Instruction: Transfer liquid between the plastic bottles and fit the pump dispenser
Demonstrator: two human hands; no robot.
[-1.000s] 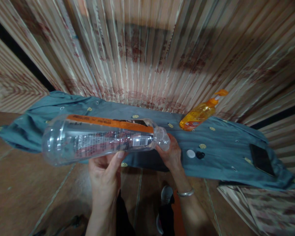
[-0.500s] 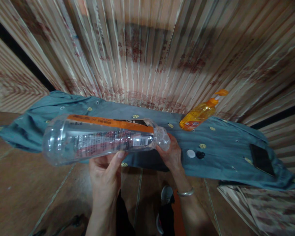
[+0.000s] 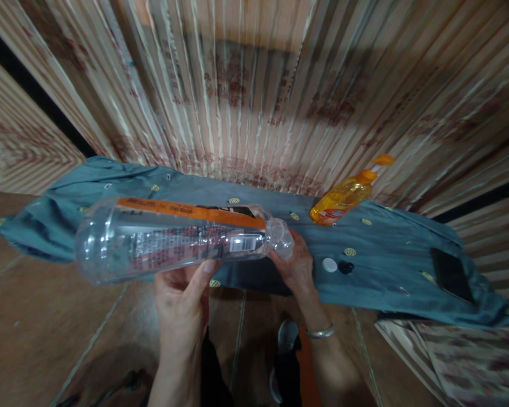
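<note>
A large clear plastic bottle (image 3: 173,243) with an orange-edged label and a barcode lies sideways in the air, its base to the left. My left hand (image 3: 186,288) grips its body from below, the thumb on the near side. At the right end, my right hand (image 3: 294,263) is closed around a small clear piece (image 3: 281,238) at the bottle's neck; most of those fingers are hidden behind it. The bottle looks see-through, with no liquid visible in it.
A blue-green cloth (image 3: 377,260) covers the narrow table. On it are an orange pump bottle (image 3: 341,199), a white round cap (image 3: 330,265), a small black item (image 3: 346,267) and a dark phone-like slab (image 3: 452,275). A pleated curtain (image 3: 246,113) hangs behind.
</note>
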